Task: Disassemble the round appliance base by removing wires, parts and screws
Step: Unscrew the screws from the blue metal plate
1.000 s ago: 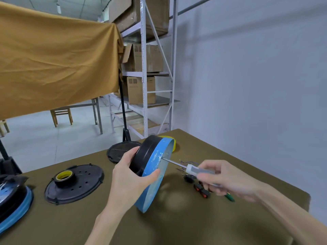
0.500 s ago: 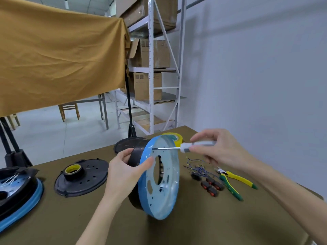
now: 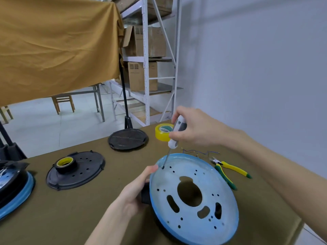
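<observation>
The round appliance base [image 3: 192,197] lies tilted toward me on the table, its pale blue plate with several holes and cut-outs facing up, a black body beneath. My left hand [image 3: 136,191] grips its left rim, thumb near the top edge. My right hand [image 3: 192,129] holds a white-handled screwdriver [image 3: 175,137] nearly upright; its tip sits in a hole at the plate's upper left edge. Loose wires [image 3: 200,152] lie just behind the base.
Yellow-green pliers [image 3: 230,170] lie to the right. A yellow tape roll [image 3: 163,132] and a black round cover [image 3: 128,139] sit at the back. Another black cover [image 3: 76,172] carries a small tape roll [image 3: 65,162]. A second blue-rimmed base [image 3: 14,188] is at far left. The table's edge is close on the right.
The base has gone from standing on edge to lying tilted with its blue plate up. My right hand swung the screwdriver from horizontal to nearly upright, its tip now in a rim hole.
</observation>
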